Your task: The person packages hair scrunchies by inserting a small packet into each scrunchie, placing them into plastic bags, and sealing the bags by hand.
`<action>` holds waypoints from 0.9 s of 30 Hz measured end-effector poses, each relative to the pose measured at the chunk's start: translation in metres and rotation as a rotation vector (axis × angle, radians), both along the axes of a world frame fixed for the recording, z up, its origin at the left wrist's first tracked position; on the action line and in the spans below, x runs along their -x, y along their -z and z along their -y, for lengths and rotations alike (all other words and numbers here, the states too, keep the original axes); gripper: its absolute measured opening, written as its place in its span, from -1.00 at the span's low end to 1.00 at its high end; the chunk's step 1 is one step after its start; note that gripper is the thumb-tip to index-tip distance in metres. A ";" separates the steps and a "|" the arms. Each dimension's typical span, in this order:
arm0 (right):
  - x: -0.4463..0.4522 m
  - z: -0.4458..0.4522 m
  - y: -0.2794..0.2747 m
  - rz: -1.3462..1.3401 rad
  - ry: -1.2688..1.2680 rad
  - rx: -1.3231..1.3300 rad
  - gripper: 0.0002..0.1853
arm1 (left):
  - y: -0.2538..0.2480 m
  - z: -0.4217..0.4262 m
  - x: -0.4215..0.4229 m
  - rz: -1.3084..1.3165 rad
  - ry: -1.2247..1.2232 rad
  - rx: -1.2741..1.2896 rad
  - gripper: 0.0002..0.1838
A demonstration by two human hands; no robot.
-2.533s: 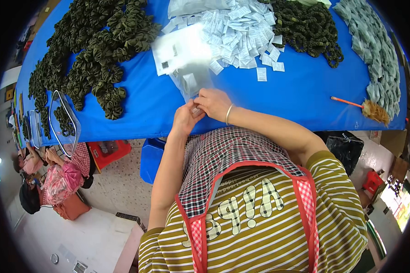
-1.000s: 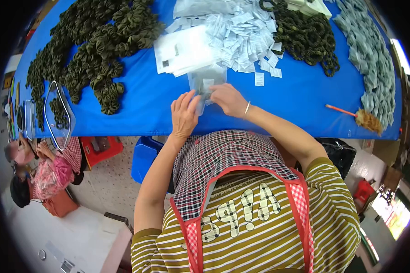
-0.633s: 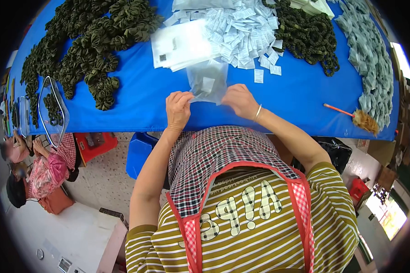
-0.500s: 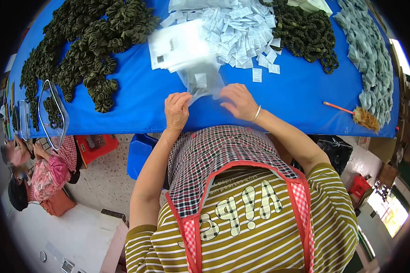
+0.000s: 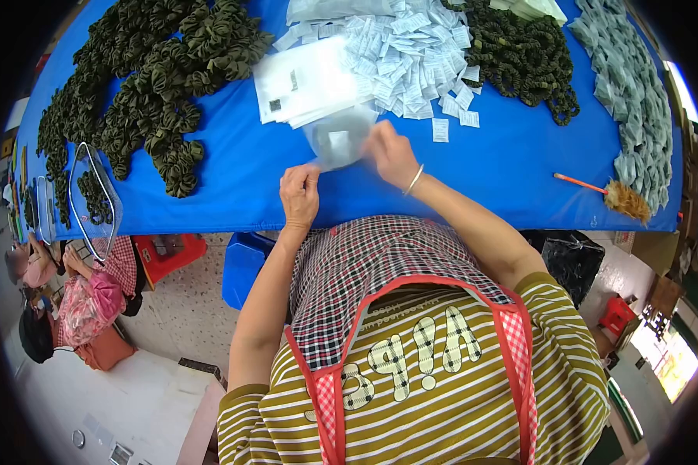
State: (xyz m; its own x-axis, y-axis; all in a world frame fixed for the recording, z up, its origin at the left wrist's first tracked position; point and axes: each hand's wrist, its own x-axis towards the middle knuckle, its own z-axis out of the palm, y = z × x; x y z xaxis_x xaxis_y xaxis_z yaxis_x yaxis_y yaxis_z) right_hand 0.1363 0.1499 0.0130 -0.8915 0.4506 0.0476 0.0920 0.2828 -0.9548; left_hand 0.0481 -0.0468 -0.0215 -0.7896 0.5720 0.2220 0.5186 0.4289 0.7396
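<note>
A clear plastic bag (image 5: 326,155) with a white label and something dark inside is held just above the blue table, blurred by motion. My left hand (image 5: 299,194) pinches its near left corner. At the bag's right edge is my right hand (image 5: 392,155), wearing a bangle, its fingers curled against the plastic and partly smeared. Directly beyond lies a stack of flat printed white bags (image 5: 306,81). A heap of small white label slips (image 5: 411,58) spreads behind and to the right, with one loose slip (image 5: 440,130) near my right hand.
Dark green scrunchies (image 5: 178,116) are heaped at the left, more scrunchies (image 5: 520,70) at the back right. Filled bags (image 5: 628,108) line the right edge, near a feather duster (image 5: 624,203). A wire-rimmed basket (image 5: 93,201) is at the left edge; another person (image 5: 85,306) sits beyond.
My right hand has moved slightly up and left along the bag, its fingers curling in. The bag has shifted a little away from my left palm. The piles are unchanged.
</note>
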 end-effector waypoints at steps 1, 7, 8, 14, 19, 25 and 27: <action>0.003 0.001 0.003 0.016 0.047 0.004 -0.91 | 0.000 -0.001 -0.002 0.060 -0.042 0.004 -0.90; 0.010 0.007 0.028 0.134 0.199 -0.085 -0.89 | -0.001 -0.012 -0.008 0.179 -0.160 0.154 -0.72; 0.010 0.008 0.031 0.175 0.211 -0.141 -0.89 | -0.002 -0.014 -0.009 0.175 -0.170 0.190 -0.69; 0.010 0.014 0.033 0.455 0.224 -0.365 -0.88 | -0.004 -0.021 -0.015 0.070 -0.200 0.403 -0.63; 0.012 0.016 0.007 0.527 0.311 -0.399 -0.70 | -0.005 -0.030 -0.013 0.064 -0.275 0.465 -0.66; -0.006 0.019 0.033 0.103 -0.299 -0.946 -0.59 | 0.004 -0.034 -0.017 -0.051 -0.275 0.514 -0.63; -0.004 0.014 0.037 0.055 -0.270 -0.772 -0.56 | 0.002 -0.037 -0.014 -0.076 -0.279 0.535 -0.65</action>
State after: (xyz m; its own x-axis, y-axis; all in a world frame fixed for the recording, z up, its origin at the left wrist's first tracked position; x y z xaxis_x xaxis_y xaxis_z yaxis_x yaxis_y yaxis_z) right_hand 0.1404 0.1359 -0.0245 -0.9746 0.0788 0.2095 -0.0319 0.8775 -0.4786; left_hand 0.0617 -0.0100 -0.0238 -0.9190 0.3936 0.0226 0.3762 0.8584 0.3488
